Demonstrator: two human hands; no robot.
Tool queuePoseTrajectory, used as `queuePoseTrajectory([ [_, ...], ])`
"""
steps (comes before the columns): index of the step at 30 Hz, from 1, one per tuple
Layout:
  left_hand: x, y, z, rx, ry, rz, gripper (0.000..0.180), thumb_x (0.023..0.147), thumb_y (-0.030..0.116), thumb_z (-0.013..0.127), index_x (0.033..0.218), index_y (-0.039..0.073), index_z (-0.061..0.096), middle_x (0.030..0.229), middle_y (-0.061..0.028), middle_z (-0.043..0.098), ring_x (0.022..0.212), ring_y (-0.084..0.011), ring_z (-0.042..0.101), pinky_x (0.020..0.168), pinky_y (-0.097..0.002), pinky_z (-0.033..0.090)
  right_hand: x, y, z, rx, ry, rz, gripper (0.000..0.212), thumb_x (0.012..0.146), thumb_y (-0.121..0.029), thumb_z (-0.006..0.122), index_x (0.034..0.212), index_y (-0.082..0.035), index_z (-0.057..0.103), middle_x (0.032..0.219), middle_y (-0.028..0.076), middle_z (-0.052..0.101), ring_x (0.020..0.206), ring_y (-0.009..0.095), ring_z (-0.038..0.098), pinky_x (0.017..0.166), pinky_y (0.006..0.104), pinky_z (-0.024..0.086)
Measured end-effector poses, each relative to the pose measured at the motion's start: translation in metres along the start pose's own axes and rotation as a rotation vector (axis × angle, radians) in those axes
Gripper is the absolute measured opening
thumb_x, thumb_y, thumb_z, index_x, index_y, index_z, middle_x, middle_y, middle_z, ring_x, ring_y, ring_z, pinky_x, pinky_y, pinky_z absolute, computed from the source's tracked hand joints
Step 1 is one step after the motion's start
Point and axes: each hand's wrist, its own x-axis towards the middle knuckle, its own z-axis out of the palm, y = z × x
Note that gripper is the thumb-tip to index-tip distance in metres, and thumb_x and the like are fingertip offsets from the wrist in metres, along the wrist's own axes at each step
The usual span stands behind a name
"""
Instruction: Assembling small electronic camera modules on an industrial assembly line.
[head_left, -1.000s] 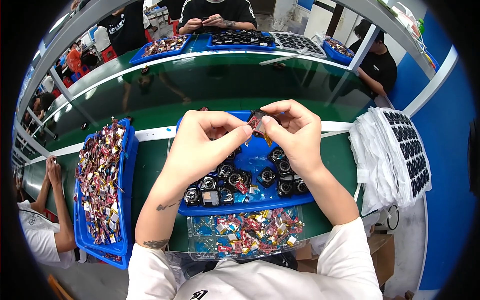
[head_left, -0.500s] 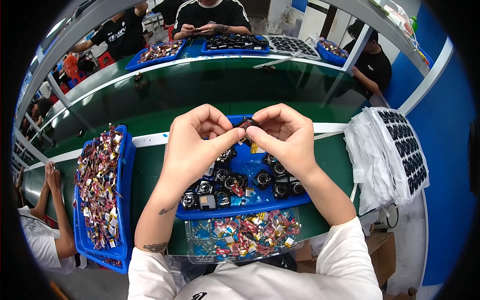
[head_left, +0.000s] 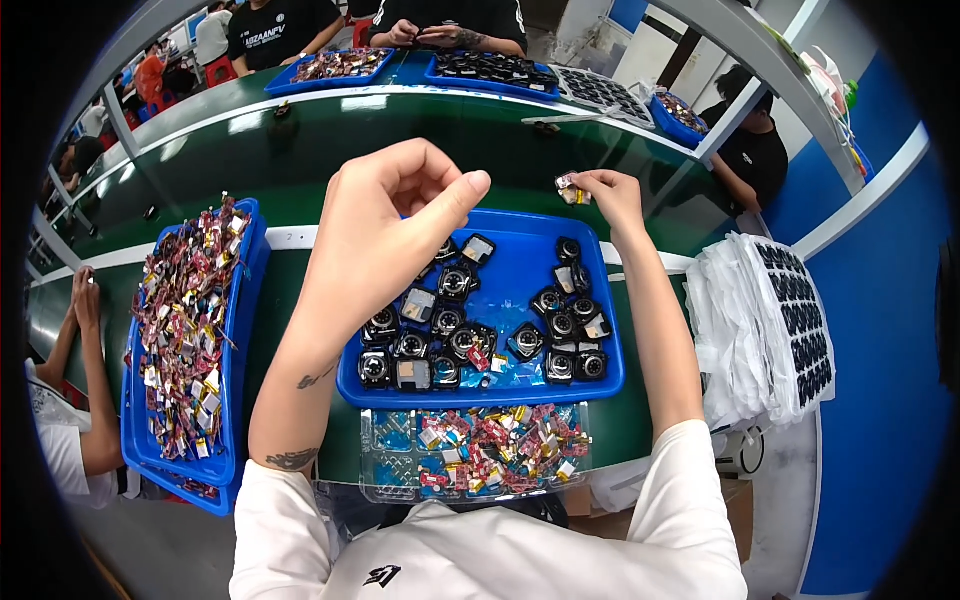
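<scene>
My right hand (head_left: 612,200) is out over the green table beyond the tray, pinching a small circuit board with battery (head_left: 571,190), silvery with red and yellow parts. Closer to me, my left hand (head_left: 405,205) is raised above the tray's far left corner. Its fingers are loosely curled, the thumb stretched out, and no object shows at the tips. Beneath both arms lies a blue tray (head_left: 490,235) with several black watch cases (head_left: 525,341), some showing round sensor backs, others a grey inside. A loose red circuit board (head_left: 478,358) rests among them.
A clear plastic tray (head_left: 385,470) of red boards and batteries sits against the blue tray's near side. At left stands a long blue bin (head_left: 245,300) heaped with boards. Stacked white trays (head_left: 725,330) stand at right. Co-workers sit across the table and at both sides.
My hands have parted from above the tray. The right went outward and to the right with the circuit board and battery; the left stayed on the left, its thumb no longer at the watch case.
</scene>
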Motion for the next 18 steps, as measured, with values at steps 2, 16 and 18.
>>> queuePoseTrajectory([
  [2,-0.002,-0.002,-0.003,0.008,0.001,0.023,0.022,0.086,0.018,0.068,0.075,0.001,0.060,0.066,0.0009,0.060,0.064,-0.0040,0.056,0.058,-0.0183,0.042,0.018,0.026,0.000,-0.151,-0.021,0.156,0.020,0.075,-0.014,0.073,0.083,0.004,0.072,0.074,0.007,0.069,0.067,0.011,0.061,0.064,0.0231,0.047],
  [16,-0.005,0.001,-0.015,0.004,-0.027,0.229,0.024,0.087,0.017,0.065,0.079,-0.006,0.067,0.062,-0.0066,0.062,0.051,-0.0062,0.051,0.047,-0.0197,0.040,-0.060,-0.064,0.011,-0.083,-0.615,-0.216,0.032,0.095,-0.011,0.046,0.122,0.002,0.057,0.084,0.006,0.067,0.075,0.009,0.057,0.070,0.0240,0.046],
  [18,-0.009,0.008,-0.011,0.155,-0.031,0.202,0.022,0.085,0.016,0.067,0.081,-0.007,0.066,0.064,-0.0074,0.062,0.053,-0.0070,0.052,0.048,-0.0201,0.041,-0.117,-0.098,0.028,0.056,-0.752,-0.193,0.023,0.093,-0.008,0.050,0.112,0.002,0.059,0.084,0.006,0.068,0.073,0.010,0.059,0.068,0.0253,0.048],
])
